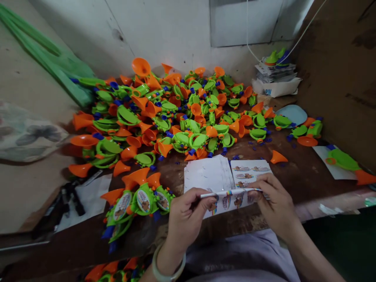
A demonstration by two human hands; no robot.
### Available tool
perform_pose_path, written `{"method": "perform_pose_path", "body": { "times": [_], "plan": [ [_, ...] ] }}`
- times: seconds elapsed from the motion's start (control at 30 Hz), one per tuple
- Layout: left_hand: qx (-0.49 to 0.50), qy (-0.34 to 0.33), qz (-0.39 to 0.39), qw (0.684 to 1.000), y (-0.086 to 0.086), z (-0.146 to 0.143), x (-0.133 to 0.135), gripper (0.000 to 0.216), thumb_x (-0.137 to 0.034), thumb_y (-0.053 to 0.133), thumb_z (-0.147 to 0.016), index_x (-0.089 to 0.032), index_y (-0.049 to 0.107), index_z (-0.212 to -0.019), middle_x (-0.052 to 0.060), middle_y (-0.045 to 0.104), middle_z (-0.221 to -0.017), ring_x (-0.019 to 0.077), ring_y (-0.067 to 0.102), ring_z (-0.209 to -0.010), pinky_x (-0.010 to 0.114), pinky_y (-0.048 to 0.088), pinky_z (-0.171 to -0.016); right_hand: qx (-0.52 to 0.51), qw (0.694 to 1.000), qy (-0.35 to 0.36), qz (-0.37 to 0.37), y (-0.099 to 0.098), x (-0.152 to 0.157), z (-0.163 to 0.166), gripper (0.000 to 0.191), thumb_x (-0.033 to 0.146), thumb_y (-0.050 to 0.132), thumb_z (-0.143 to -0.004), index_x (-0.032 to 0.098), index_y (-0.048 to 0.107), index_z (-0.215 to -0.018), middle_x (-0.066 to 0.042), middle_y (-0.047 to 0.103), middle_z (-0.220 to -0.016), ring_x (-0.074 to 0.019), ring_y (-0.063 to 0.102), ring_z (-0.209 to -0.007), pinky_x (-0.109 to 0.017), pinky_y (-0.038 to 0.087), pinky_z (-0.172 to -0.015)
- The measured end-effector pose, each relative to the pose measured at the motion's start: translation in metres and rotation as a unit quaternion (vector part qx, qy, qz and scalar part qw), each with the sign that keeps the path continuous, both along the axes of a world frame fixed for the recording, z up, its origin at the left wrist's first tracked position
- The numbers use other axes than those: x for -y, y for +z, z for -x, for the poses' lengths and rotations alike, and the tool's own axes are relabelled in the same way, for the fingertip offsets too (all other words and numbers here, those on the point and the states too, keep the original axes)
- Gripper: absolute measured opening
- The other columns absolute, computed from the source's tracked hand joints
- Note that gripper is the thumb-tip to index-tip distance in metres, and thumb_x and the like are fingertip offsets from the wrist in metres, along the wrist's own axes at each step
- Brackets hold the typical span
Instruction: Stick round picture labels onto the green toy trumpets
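Observation:
Between both hands a sticker sheet (pixel 227 201) printed with small cartoon pictures is held up, its top edge folded over. My left hand (pixel 188 217) pinches the left end of the fold, and my right hand (pixel 274 203) pinches the right end. Just beyond them lies a stack of white sheets (pixel 205 172), with another printed sticker sheet (pixel 249 170) beside it. To the left of my left hand stand several green and orange toy trumpets (pixel 143 199) with oval stickers on their sides.
A large heap of toy trumpets (pixel 176 113) without visible stickers covers the back of the brown table (pixel 296 168). A pale blue disc (pixel 292 114) and a stack of papers (pixel 276 80) are at the back right. Black tools (pixel 72 199) lie at the left on white paper.

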State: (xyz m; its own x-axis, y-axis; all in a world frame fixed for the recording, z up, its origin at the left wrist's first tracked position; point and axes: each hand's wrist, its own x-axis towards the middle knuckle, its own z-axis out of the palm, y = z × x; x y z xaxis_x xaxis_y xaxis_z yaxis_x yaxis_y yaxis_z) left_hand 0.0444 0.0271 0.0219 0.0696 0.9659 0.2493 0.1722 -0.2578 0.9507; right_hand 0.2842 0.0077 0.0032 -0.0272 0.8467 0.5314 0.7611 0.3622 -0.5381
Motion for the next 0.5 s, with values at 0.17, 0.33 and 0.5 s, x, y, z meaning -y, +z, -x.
{"method": "perform_pose_path", "body": {
  "times": [0.17, 0.33, 0.5],
  "plan": [
    [-0.05, -0.002, -0.034, 0.998, 0.002, -0.004, 0.003, 0.014, -0.02, 0.073, -0.088, -0.019, 0.078, -0.075, -0.003, 0.068, -0.053, 0.0092, 0.059, -0.045, 0.014, 0.044, -0.047, 0.1, 0.993, 0.005, -0.068, 0.014, -0.005, 0.018, 0.036, 0.042, 0.051, -0.11, 0.02, 0.071, -0.13, -0.018, 0.071, -0.132, -0.0349, 0.064, -0.125, -0.053, 0.055, -0.101],
    [-0.05, -0.027, -0.011, 0.998, 0.005, -0.002, 0.005, 0.034, -0.025, 0.058, -0.101, -0.018, 0.071, -0.07, -0.003, 0.065, -0.055, 0.0086, 0.055, -0.047, 0.015, 0.043, -0.049, 0.047, 0.989, 0.105, -0.098, 0.027, -0.013, 0.045, 0.013, 0.031, 0.061, -0.108, 0.027, 0.073, -0.111, 0.0, 0.083, -0.098, -0.0247, 0.068, -0.112, -0.041, 0.051, -0.101],
    [-0.083, -0.044, -0.05, 0.994, 0.007, -0.001, 0.004, 0.027, -0.021, 0.057, -0.101, -0.017, 0.074, -0.08, -0.002, 0.065, -0.06, 0.0091, 0.058, -0.053, 0.016, 0.043, -0.054, 0.092, 0.985, 0.096, -0.113, 0.027, -0.018, 0.054, 0.018, 0.019, 0.059, -0.108, 0.026, 0.076, -0.109, 0.002, 0.085, -0.098, -0.0232, 0.071, -0.107, -0.043, 0.049, -0.102]
  ]
}}
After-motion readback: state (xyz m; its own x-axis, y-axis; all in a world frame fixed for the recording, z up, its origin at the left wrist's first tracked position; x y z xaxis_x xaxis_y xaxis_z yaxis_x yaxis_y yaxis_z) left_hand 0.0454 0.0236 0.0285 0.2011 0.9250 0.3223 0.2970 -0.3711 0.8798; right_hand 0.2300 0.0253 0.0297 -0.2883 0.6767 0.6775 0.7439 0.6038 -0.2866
